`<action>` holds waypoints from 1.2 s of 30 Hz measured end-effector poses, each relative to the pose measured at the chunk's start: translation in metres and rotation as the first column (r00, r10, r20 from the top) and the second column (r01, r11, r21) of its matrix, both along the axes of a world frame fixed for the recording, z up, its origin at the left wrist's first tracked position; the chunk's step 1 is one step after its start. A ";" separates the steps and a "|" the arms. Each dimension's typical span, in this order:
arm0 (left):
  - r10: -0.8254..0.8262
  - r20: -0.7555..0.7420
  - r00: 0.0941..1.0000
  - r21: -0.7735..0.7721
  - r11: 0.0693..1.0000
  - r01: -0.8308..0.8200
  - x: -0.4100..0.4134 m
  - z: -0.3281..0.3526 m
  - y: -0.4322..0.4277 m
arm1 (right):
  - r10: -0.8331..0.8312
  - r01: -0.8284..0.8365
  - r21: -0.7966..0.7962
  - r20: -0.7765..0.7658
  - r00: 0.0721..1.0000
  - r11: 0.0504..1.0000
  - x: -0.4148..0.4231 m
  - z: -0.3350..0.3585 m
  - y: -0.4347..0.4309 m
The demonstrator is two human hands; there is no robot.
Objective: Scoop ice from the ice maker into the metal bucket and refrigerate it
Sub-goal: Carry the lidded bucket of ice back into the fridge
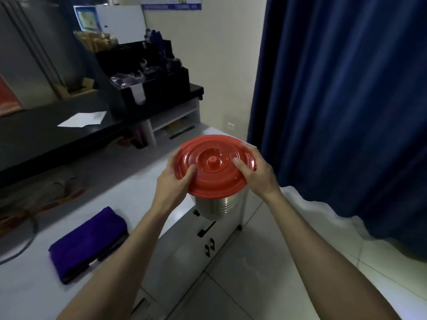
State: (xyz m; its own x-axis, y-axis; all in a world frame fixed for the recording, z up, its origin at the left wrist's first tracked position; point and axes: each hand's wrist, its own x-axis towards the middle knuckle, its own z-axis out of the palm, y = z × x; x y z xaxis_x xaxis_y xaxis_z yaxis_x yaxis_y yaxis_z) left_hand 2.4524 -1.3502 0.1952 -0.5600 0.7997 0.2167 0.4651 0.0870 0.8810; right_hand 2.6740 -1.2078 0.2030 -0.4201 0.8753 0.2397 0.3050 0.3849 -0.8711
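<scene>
Head view: metal bucket (216, 205) is capped by a red lid (215, 167), and only the ribbed steel lower wall is seen below the lid rim. Lid is gripped at opposite edges. Left hand (172, 181) is clamped on the lid's left rim, thumb laid on top, fingers hidden underneath. Right hand (256, 174) is clamped on the right rim, thumb likewise on top. Bucket is held directly below and between both hands. White counter (27, 285) is seen left of the bucket, its front edge just behind the bucket's base; contact cannot be told. Folded purple cloth (87, 243) is laid on the counter, well left of the bucket. Blue curtain (346, 100) is hung right of the bucket.
</scene>
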 end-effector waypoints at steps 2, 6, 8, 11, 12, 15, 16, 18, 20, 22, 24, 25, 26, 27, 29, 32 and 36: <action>-0.024 -0.017 1.000 0.016 1.000 0.024 0.008 0.001 0.033 | -0.029 0.029 -0.005 -0.004 1.000 1.000 0.014 0.001 0.025; -0.078 -0.019 0.997 0.015 0.997 0.078 0.020 -0.002 0.099 | -0.082 0.082 -0.004 -0.019 0.996 0.997 0.035 -0.002 0.072; -0.104 -0.024 0.994 0.011 0.995 0.104 0.022 -0.004 0.132 | -0.113 0.113 -0.007 -0.025 0.993 0.994 0.043 -0.003 0.096; -0.146 -0.023 0.989 0.017 0.989 0.146 0.025 -0.009 0.187 | -0.164 0.164 -0.007 -0.043 0.986 0.986 0.052 -0.005 0.138; -0.163 -0.015 0.987 0.020 0.986 0.163 0.027 -0.011 0.210 | -0.185 0.185 -0.004 -0.047 0.982 0.983 0.055 -0.006 0.155; -0.212 -0.007 0.977 0.009 0.977 0.212 0.031 -0.011 0.268 | -0.241 0.241 -0.012 -0.036 0.970 0.971 0.063 -0.006 0.202; -0.224 -0.001 0.975 0.013 0.975 0.224 0.032 -0.011 0.288 | -0.253 0.252 -0.014 -0.034 0.967 0.968 0.065 -0.005 0.217; -0.250 0.007 0.968 0.015 0.968 0.250 0.033 -0.008 0.324 | -0.275 0.274 -0.013 -0.028 0.961 0.962 0.067 -0.002 0.248; -0.272 0.005 0.962 0.019 0.962 0.272 0.033 -0.005 0.357 | -0.294 0.294 0.001 -0.020 0.956 0.956 0.068 0.002 0.278; -0.274 -0.004 0.962 0.028 0.961 0.274 0.031 -0.002 0.389 | -0.302 0.302 0.012 -0.011 0.953 0.953 0.066 0.005 0.308; -0.282 -0.007 0.959 0.030 0.959 0.282 0.027 0.000 0.413 | -0.300 0.300 0.014 -0.010 0.954 0.954 0.063 0.008 0.333; -0.283 -0.005 0.959 0.027 0.959 0.283 0.024 0.001 0.426 | -0.299 0.299 0.017 -0.010 0.954 0.954 0.060 0.009 0.347; -0.281 -0.004 0.960 0.024 0.959 0.281 0.022 0.001 0.436 | -0.299 0.299 0.017 -0.010 0.954 0.954 0.058 0.009 0.358; -0.274 -0.008 0.962 0.026 0.961 0.274 0.018 0.002 0.450 | -0.295 0.296 0.022 -0.013 0.955 0.955 0.053 0.009 0.373; -0.262 -0.009 0.965 0.021 0.965 0.262 0.011 0.001 0.470 | -0.285 0.286 0.019 -0.016 0.958 0.958 0.046 0.007 0.397; -0.222 -0.010 0.975 0.012 0.975 0.222 -0.001 -0.002 0.503 | -0.262 0.262 0.022 -0.016 0.965 0.965 0.032 0.003 0.440; -0.168 -0.010 0.986 0.006 0.986 0.168 -0.014 -0.011 0.542 | -0.196 0.196 0.020 -0.026 0.980 0.980 0.014 -0.006 0.495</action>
State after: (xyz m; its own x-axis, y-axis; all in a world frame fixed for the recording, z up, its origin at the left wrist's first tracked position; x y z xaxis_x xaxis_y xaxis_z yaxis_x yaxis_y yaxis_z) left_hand 2.4385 -0.8085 0.1842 -0.4155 0.8809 0.2268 0.4811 0.0012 0.8767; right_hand 2.6882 -0.7128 0.1967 -0.2350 0.9344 0.2677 0.3557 0.3390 -0.8710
